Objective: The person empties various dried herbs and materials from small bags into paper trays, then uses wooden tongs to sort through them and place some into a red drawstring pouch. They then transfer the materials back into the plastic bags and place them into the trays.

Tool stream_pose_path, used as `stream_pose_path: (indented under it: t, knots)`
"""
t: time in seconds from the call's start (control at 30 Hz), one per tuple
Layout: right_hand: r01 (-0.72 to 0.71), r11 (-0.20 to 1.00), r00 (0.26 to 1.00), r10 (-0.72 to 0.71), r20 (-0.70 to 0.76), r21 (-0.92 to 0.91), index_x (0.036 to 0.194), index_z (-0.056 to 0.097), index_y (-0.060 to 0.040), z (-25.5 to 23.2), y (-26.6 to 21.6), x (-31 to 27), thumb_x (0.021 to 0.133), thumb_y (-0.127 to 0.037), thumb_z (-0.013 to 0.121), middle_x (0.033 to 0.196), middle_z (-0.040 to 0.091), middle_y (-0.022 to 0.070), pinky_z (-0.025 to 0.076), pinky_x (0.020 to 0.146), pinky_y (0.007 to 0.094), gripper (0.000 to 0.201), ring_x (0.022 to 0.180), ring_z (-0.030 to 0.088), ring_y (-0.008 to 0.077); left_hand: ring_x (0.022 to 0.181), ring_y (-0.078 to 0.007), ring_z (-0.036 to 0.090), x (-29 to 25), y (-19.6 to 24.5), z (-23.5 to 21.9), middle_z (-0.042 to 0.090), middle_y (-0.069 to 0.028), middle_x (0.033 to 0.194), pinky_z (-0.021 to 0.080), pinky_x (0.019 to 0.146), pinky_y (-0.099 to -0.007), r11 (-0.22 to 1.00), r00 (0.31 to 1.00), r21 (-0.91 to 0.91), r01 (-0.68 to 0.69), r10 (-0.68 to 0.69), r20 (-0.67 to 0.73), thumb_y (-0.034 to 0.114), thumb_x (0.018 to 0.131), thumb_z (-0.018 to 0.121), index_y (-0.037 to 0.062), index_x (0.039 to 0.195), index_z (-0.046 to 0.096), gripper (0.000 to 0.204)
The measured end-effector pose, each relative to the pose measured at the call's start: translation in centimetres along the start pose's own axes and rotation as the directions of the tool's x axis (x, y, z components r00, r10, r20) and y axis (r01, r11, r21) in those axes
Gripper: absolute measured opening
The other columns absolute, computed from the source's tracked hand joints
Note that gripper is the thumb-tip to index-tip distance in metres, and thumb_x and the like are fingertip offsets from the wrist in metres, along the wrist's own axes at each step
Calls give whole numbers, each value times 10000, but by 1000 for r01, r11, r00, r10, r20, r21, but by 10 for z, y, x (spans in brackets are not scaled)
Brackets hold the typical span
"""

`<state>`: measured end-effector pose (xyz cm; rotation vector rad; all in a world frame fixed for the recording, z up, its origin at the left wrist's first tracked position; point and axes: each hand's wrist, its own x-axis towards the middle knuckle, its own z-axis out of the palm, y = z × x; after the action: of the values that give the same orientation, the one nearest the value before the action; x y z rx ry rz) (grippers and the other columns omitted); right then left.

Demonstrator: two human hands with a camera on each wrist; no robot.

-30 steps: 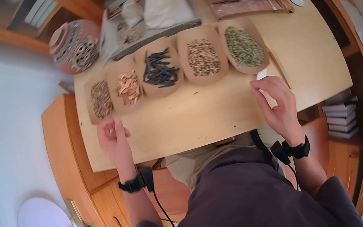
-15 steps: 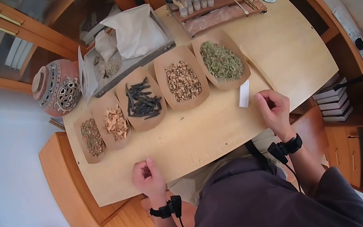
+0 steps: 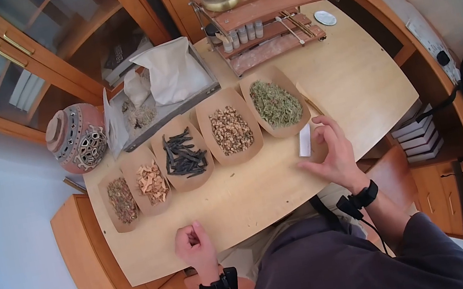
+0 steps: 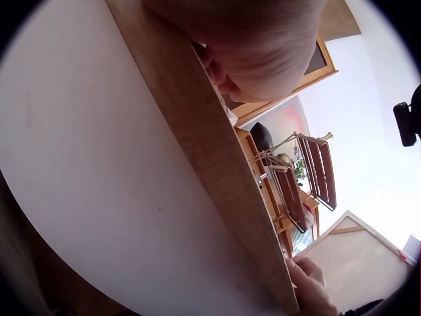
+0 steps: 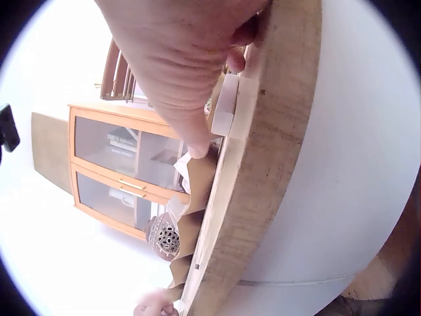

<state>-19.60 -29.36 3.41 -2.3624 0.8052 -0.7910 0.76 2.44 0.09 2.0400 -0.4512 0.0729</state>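
- While reaching beside a white block (image 3: 305, 141) with the right hand (image 3: 337, 153), held thumb and fingers well apart, bent into a wide C that opened leftward.
- Could not tell of any touch between fingers and block; in the right wrist view, saw it close by the fingers, low against the table (image 3: 254, 202).
- Had the left hand (image 3: 196, 247) loosely curled at the front edge of the table, fingers drawn in, thumb uppermost. Could not make out the inside of the palm, nor any contact with the wood.
- Found the block flat on the table, just left of the gap between right thumb and fingers, well apart from the left hand, off to its right and farther back.
- Saw its long axis running roughly front to back with a slight slant: far end toward a tray of green leaves (image 3: 285, 131) and a little right, near end toward the front edge.
- Noted, in a row leftward from the green one, a tray of brown bits (image 3: 237, 157), a tray of black strips (image 3: 192, 182), a tray of pale chips (image 3: 158, 208) and a tray of reddish bits (image 3: 126, 227), the last three beyond the left hand.
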Motion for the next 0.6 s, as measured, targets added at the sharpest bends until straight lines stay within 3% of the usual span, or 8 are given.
stream_pose_path:
  t: [0.13,0.3,0.33,0.4,0.53,0.6]
  knots:
    - [-19,1000,991,21,135,-15,1106,586,-75,-5,-2,4,684,-260,956,1408,599,129,588,843,397,591,978,699,267,541,-60,408,-1,-3,1,491,18,639,337,502,-251,1000,1000,-22,-20,20,-7,107,987,726,41,753,568,290]
    - [6,999,991,1,134,-51,1099,603,-74,-3,-1,2,713,-260,933,1428,605,132,585,867,398,541,1003,706,273,574,-6,366,-1,-4,2,442,79,648,293,504,-211,996,996,-29,-90,89,-11,126,1034,694,56,760,543,320]
    - [17,998,990,-10,138,-53,1097,606,-74,-4,-1,3,718,-259,929,1432,607,132,584,871,399,532,1006,707,274,566,-29,388,-1,-5,2,461,54,650,312,506,-227,996,997,-32,-79,78,-12,117,1015,707,51,758,551,308]
    - [31,999,984,-24,176,-36,1096,606,-73,-7,-2,5,727,-256,926,1390,623,133,580,877,385,521,1000,705,270,551,-75,431,-2,-5,0,498,5,654,351,509,-258,998,998,-38,-56,56,-11,98,978,734,39,754,568,285]
    - [-7,998,979,-6,202,67,1065,594,-72,-18,-9,1,745,-265,924,1249,646,120,565,815,368,499,904,677,257,544,-85,439,-1,-2,2,508,-10,659,352,507,-263,996,997,-52,-73,72,-27,88,973,737,38,755,572,278]
    - [-18,991,993,3,119,130,1041,583,-73,-25,-12,7,745,-275,929,1171,637,112,550,760,370,498,835,642,248,542,-92,445,-1,-3,1,513,-16,661,357,508,-267,995,995,-38,-97,95,-35,83,970,737,37,757,576,272]
